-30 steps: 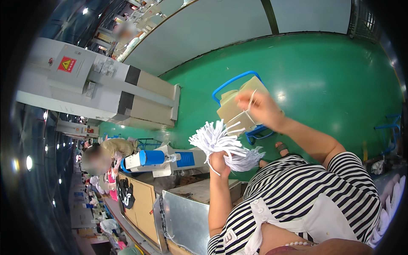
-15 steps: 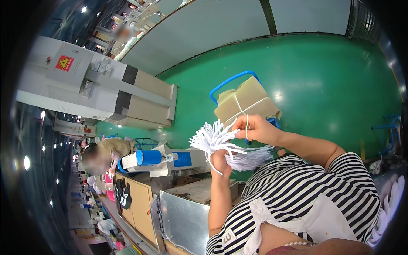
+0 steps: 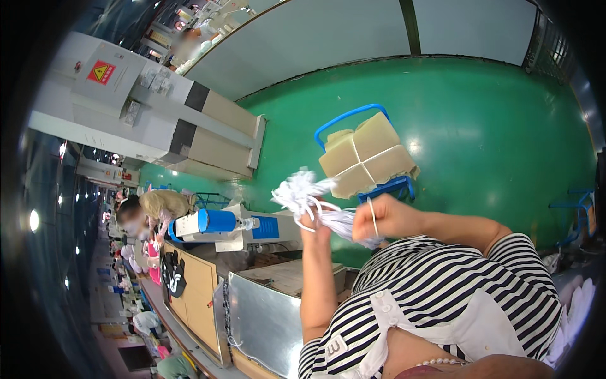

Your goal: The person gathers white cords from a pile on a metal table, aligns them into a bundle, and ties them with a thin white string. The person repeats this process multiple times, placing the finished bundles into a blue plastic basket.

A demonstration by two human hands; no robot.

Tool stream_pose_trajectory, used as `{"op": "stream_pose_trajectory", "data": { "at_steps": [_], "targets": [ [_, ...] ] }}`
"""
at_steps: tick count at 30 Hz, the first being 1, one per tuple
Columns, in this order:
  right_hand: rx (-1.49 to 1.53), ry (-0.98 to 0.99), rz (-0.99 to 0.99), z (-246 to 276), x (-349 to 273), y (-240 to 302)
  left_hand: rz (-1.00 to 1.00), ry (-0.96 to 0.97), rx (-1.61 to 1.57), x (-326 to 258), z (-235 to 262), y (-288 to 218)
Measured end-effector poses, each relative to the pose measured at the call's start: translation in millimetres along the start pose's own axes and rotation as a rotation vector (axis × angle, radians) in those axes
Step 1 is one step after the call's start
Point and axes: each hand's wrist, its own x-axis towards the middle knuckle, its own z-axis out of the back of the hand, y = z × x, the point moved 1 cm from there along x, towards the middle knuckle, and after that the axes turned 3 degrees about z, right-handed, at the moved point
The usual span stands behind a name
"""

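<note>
A bundle of white cords [image 3: 298, 193] is gripped around its middle by my left hand [image 3: 315, 223], with the looped, bushy end sticking out on the far left side. The rest of the cords trail to the right, toward my striped top. My right hand [image 3: 386, 218] is closed over this trailing part, its fingers curled on the cords; motion blurs the exact grip. A thin pale band [image 3: 373, 216] loops around the right hand.
Beyond my hands, a blue-framed trolley [image 3: 353, 112] carries a tied beige stack [image 3: 363, 158]. To the left are a blue-and-white machine [image 3: 218, 221], a metal-topped bench [image 3: 262, 316] and a person [image 3: 164, 205] bending at work. A large pale cabinet [image 3: 214, 120] stands behind.
My right hand has moved down and toward me, from pinching at the bushy end to the trailing cords. The bundle has shifted slightly left, and its bushy end is now blurred.
</note>
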Motion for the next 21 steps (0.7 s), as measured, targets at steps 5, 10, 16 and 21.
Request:
{"op": "stream_pose_trajectory", "data": {
  "at_steps": [5,10,16,21],
  "targets": [
    [0.217,-0.256,0.013,13.1,6.6,-13.4,0.032,-0.025,0.116,-19.1,-23.4,-9.6],
    [-0.14,-0.37,0.074,22.9,25.1,-5.5,-0.006,0.169,0.14,-29.8,-28.5,-1.4],
    [-0.263,-0.318,0.041,33.0,35.7,-22.3,-0.044,0.08,0.142,-45.7,-45.0,-7.3],
    [-0.522,-0.253,0.17,22.0,30.3,-21.3,-0.037,0.081,0.105,-31.3,-21.0,1.5]
  ]
}}
